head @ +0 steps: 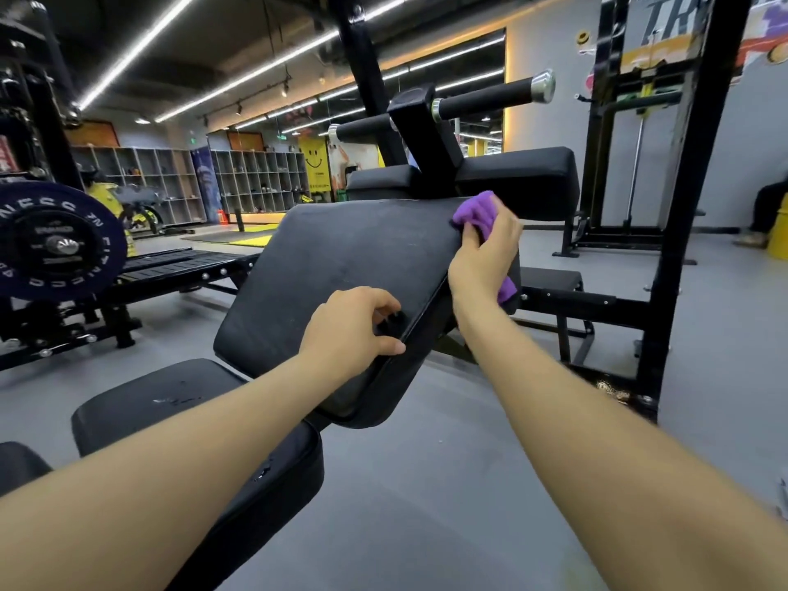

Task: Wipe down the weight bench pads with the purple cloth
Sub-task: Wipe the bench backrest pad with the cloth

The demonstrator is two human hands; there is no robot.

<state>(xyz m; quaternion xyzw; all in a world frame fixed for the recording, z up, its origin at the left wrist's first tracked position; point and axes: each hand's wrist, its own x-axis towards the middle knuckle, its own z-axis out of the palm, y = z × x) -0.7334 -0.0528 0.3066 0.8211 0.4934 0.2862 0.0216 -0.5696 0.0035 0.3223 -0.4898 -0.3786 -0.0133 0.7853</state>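
A black inclined back pad (341, 266) of the weight bench fills the middle of the head view, with a black seat pad (145, 398) below it at the left. My right hand (484, 258) grips the purple cloth (477, 209) and holds it against the pad's upper right corner and side edge; a bit of cloth also shows under the hand. My left hand (349, 330) grips the pad's lower right edge, thumb on the edge and fingers curled on the top face.
Black upper pads (524, 172) and roller handles (490, 98) stand behind the back pad. A barbell plate (55, 241) hangs at the left. A black rack frame (682, 232) rises at the right. A seated person (767, 215) is at the far right. The floor is grey.
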